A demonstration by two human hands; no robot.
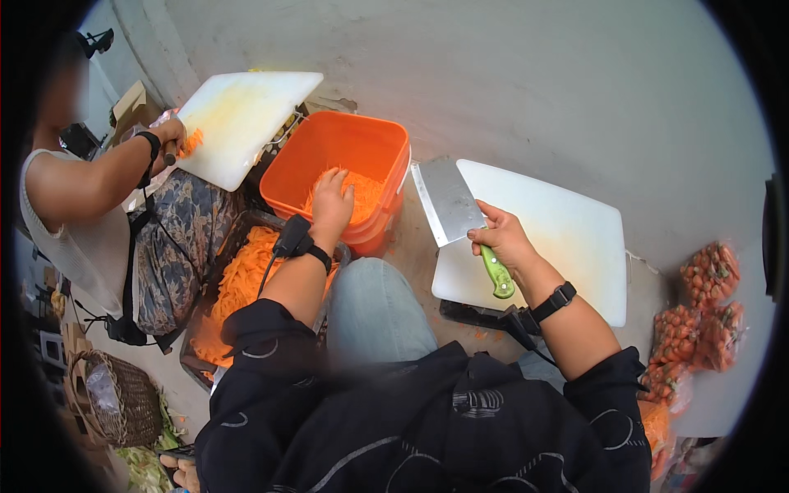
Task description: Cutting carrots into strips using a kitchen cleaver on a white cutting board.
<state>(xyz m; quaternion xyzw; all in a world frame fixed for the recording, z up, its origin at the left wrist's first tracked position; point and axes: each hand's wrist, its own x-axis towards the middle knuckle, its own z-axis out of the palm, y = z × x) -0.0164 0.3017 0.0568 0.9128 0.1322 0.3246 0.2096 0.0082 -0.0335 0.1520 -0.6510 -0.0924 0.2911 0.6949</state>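
My left hand (pixel 333 200) reaches over the near rim of an orange plastic bucket (pixel 290 169), its fingers apart above shredded carrot (pixel 367 191) inside. Whether it touches the shreds I cannot tell. In my right hand (pixel 508 237) is a cleaver (pixel 449 200) with a wide metal blade and a green handle, the blade pointing up and left. The cleaver is held over the left edge of a white cutting board (pixel 555 234), which has a faint orange stain. Between the bucket and that board lies bare floor with small orange scraps.
At left a co-worker's hand (pixel 169 137) holds a knife at carrot shreds on another white board (pixel 246 111). A crate of sliced carrot (pixel 246 271) stands beside my left forearm. Bags of carrots (pixel 709 274) lie at right. A wicker basket (pixel 126 394) stands lower left. The wall rises behind.
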